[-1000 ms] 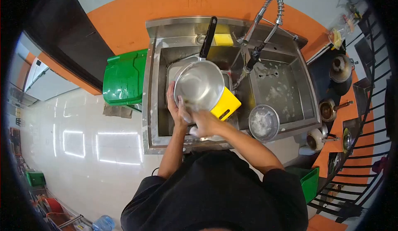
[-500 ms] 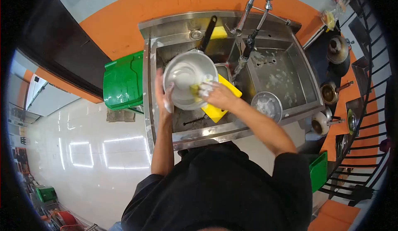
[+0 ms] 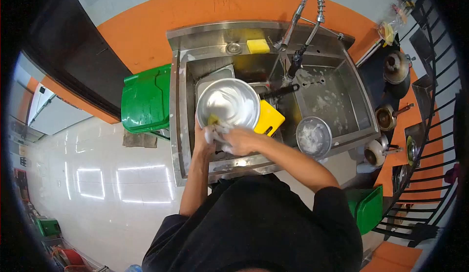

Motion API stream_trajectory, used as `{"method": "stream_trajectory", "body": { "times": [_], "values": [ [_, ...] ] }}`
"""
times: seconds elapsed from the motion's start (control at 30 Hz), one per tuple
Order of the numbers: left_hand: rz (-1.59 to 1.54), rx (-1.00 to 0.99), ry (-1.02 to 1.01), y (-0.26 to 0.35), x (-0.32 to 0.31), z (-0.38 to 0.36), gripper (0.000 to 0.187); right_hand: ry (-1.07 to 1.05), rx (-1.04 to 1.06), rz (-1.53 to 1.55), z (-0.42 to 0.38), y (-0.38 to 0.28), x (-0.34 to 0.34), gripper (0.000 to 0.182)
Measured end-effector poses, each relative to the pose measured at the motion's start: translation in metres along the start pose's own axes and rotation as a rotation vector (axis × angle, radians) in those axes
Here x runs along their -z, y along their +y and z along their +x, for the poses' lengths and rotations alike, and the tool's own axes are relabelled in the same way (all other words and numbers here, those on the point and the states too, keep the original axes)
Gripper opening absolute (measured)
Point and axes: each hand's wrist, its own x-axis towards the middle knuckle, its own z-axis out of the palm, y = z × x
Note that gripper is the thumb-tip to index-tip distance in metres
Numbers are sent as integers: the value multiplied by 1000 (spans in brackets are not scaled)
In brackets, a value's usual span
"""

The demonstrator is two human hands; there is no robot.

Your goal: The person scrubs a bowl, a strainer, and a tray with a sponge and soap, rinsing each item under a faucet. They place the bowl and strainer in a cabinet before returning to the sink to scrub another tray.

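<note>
A silver saucepan (image 3: 229,101) with a black handle (image 3: 281,92) pointing right is over the left sink basin, its inside wet and shiny. My left hand (image 3: 202,137) is closed on its near-left rim, with the fingers partly hidden. My right hand (image 3: 237,141), covered in suds, presses a yellow-green sponge (image 3: 213,119) against the near rim, close beside my left hand. Partly under the saucepan lies a yellow cutting board (image 3: 271,117). A metal pan is not clearly visible beneath, only a grey rectangular edge (image 3: 220,72).
A spring-neck faucet (image 3: 295,62) rises between the basins. A soapy metal bowl (image 3: 313,136) sits at the right basin's near edge. A yellow sponge block (image 3: 258,46) lies on the back ledge. A green bin (image 3: 145,98) stands left; several pots, including one lidded (image 3: 395,66), are right.
The saucepan has turned clockwise, its handle swinging from the back to the right. My right hand and the sponge have moved left to the near rim; my left hand has shifted down along it.
</note>
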Motion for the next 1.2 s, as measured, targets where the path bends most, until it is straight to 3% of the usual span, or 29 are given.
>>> {"method": "stream_trajectory", "body": {
  "times": [0.03,0.1,0.2,0.23,0.27,0.33,0.4,0.47,0.5,0.53,0.6,0.63,0.67,0.7,0.73,0.77,0.8,0.83,0.87,0.9,0.93,1.0,1.03,1.1,1.13,1.2],
  "values": [
    [7,13,4,-3,4,-4,79,-3,-2,14,-1,4,1,53],
    [-55,-29,42,4,5,-10,68,-102,-81,-347,-1,19,12,54],
    [-61,-91,-8,9,-3,-11,58,-159,-47,-203,-7,18,22,50],
    [-56,-35,53,4,-8,-11,57,-79,96,102,-1,34,3,38],
    [-46,24,112,0,-12,-11,57,-71,93,95,9,46,-5,38],
    [-51,150,99,2,-28,-27,52,116,339,285,21,57,-18,26],
    [-78,375,10,-2,-35,-34,52,210,313,200,18,35,0,23],
    [-60,382,-38,-8,-35,-34,60,532,-263,576,22,23,4,23],
    [45,378,-18,1,-43,-37,64,584,-178,336,30,45,1,31],
    [149,370,3,13,-52,-41,68,431,-403,162,44,67,-2,32],
    [153,302,27,18,-49,-38,73,864,-175,-577,35,85,1,28],
    [236,168,35,-3,-23,-20,73,869,-182,-579,36,83,-6,28],
    [317,40,26,-27,-1,-1,73,583,-263,-434,33,80,-20,26],
    [184,-44,71,-50,12,11,67,305,-363,-279,23,81,-27,24],
    [111,23,146,15,-60,-36,61,158,-185,-150,7,70,-10,23],
    [75,47,183,21,-76,-43,59,18,-9,-5,-3,53,6,22],
    [-39,157,-11,-19,-27,-16,61,168,310,302,4,63,-6,19],
    [28,269,-13,-13,-37,-24,67,181,387,237,18,66,-11,18],
    [0,263,31,-16,-47,-28,71,266,210,301,10,52,0,21],
    [64,266,-21,-8,-60,-35,71,433,192,295,20,57,-8,27],
    [127,257,-63,-2,-72,-41,71,459,163,298,23,57,-10,27],
    [168,309,-40,-6,-76,-50,69,956,-93,286,33,58,-7,27],
    [193,348,-1,-7,-79,-49,68,972,-96,271,36,68,2,27],
    [169,256,-20,-8,-77,-48,67,1210,-146,-220,31,83,10,25],
    [141,171,-18,-7,-71,-51,65,1010,-180,-423,15,93,17,23],
    [159,90,2,-3,-56,-44,71,932,-377,-314,-12,87,25,19]
  ]
}}
